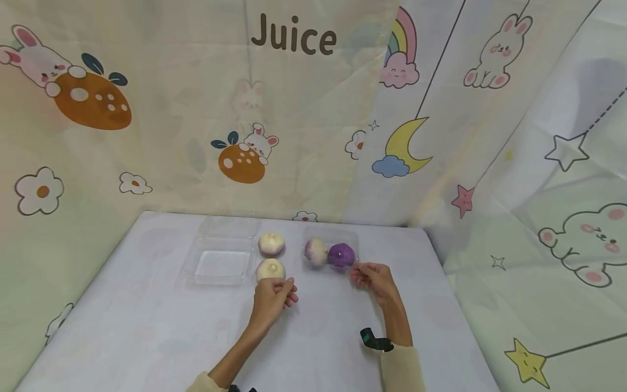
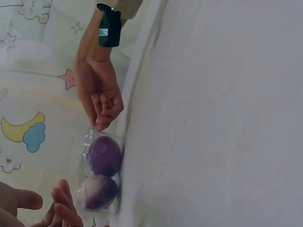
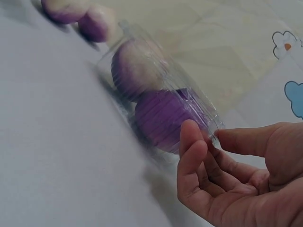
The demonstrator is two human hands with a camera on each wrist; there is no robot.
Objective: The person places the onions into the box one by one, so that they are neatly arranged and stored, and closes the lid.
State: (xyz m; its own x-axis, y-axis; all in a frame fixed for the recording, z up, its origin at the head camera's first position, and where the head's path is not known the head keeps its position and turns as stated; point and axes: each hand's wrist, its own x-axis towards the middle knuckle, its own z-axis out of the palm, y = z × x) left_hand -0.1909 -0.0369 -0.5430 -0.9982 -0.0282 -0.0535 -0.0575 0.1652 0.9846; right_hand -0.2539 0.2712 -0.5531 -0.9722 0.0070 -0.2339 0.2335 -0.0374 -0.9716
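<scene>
A clear plastic box (image 1: 333, 231) at the back of the table is closed. Inside it lie a white-and-purple turnip (image 3: 137, 68) and one with its deep purple side showing (image 1: 341, 255). My right hand (image 1: 376, 280) pinches the box's near right corner between thumb and fingers, as the right wrist view shows. My left hand (image 1: 274, 299) is apart from the box, its fingers loosely bent with nothing in them. Just beyond it sits a pale turnip (image 1: 270, 269), partly hidden by the hand in the head view. Another pale turnip (image 1: 271, 244) stands behind that one.
A second clear plastic box (image 1: 220, 267) lies with its lid raised on the left of the white table (image 1: 318, 343). Patterned cloth walls (image 1: 313, 125) rise behind the table and at its sides.
</scene>
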